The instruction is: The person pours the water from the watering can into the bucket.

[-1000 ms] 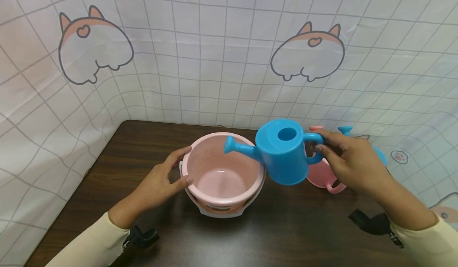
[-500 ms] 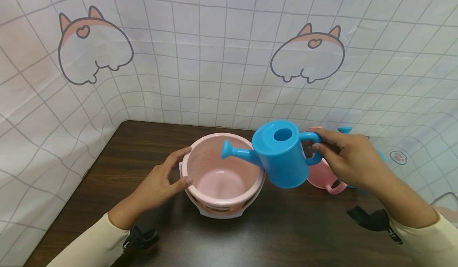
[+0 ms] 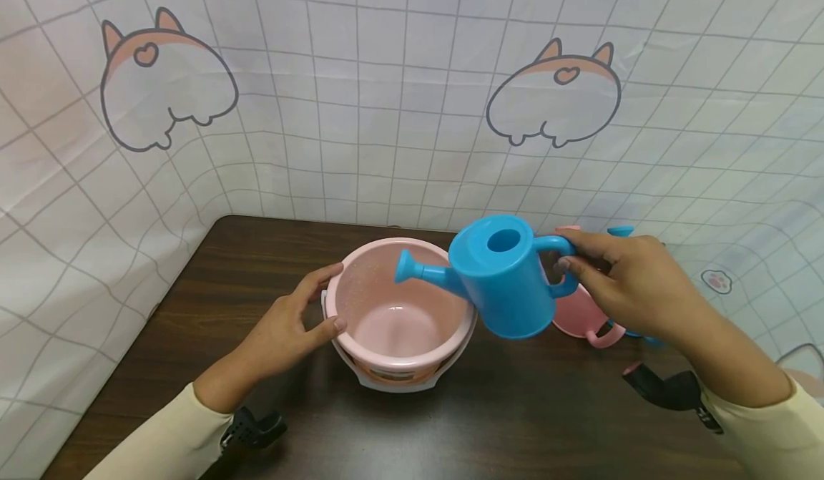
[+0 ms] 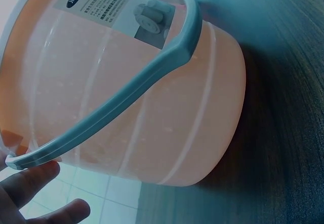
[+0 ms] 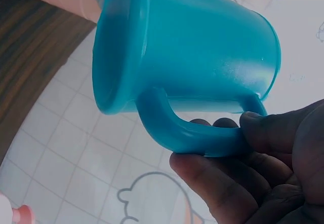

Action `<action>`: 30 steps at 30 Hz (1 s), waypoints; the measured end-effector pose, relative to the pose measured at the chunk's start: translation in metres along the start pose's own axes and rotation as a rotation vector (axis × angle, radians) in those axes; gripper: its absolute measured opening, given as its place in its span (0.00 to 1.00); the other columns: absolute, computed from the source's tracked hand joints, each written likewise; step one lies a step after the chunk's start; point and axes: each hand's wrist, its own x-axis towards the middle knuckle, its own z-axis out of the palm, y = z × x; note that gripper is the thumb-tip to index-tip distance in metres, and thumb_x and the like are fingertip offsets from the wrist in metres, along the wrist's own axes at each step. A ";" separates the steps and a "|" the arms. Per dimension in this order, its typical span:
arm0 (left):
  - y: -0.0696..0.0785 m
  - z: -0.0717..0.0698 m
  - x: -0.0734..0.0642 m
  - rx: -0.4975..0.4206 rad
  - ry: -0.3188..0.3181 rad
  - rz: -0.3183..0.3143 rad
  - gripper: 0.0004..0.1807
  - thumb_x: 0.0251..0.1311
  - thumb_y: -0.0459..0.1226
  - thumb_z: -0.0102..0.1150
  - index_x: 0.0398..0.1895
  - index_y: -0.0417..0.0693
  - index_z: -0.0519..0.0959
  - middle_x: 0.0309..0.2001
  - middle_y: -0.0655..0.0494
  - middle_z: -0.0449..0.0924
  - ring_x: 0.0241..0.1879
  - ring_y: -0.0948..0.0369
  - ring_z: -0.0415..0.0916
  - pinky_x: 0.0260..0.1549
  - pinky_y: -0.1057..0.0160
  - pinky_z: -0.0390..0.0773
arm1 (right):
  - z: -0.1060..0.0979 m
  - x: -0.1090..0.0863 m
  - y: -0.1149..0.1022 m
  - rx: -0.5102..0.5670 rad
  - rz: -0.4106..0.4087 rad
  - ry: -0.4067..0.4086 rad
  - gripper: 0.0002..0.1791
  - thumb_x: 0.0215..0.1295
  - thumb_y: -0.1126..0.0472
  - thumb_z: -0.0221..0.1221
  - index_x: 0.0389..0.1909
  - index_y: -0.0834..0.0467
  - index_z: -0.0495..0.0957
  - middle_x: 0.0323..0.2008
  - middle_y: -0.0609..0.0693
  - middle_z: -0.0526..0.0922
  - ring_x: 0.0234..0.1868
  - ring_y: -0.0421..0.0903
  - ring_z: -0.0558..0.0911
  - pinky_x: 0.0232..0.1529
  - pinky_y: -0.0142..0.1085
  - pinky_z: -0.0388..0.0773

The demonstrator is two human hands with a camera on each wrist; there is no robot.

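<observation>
A pink plastic bucket stands on the table, its pale carrying handle folded down along the side. My left hand rests at its left rim, thumb and fingers spread and touching the edge; fingertips also show in the left wrist view. With my right hand I grip the loop handle of a blue watering can between thumb and fingers. The can is in the air at the bucket's right side, tipped left, with its spout over the bucket's opening. No water is seen leaving the spout.
Behind my right hand stand a pink watering can and another blue one, mostly hidden, whose spout end shows. A white gridded cloth with cartoon animals hangs behind the dark wooden table.
My right hand has moved the blue watering can slightly left and tipped it a little further, its spout lower and deeper over the bucket. The left hand and bucket stay put.
</observation>
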 end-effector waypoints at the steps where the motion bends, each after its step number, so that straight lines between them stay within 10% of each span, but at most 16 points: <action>1: 0.000 0.000 0.000 0.001 0.001 0.001 0.41 0.65 0.51 0.64 0.79 0.65 0.58 0.64 0.47 0.77 0.62 0.43 0.74 0.55 0.33 0.71 | 0.000 0.000 0.000 0.001 0.002 -0.004 0.23 0.63 0.69 0.69 0.60 0.68 0.80 0.28 0.46 0.84 0.21 0.39 0.72 0.20 0.32 0.67; 30: 0.002 0.000 -0.001 0.001 -0.010 -0.016 0.41 0.66 0.52 0.63 0.79 0.64 0.58 0.63 0.48 0.78 0.62 0.42 0.74 0.53 0.33 0.71 | -0.006 0.008 -0.009 -0.007 -0.054 -0.043 0.21 0.65 0.69 0.68 0.59 0.66 0.81 0.35 0.51 0.89 0.25 0.38 0.80 0.23 0.33 0.71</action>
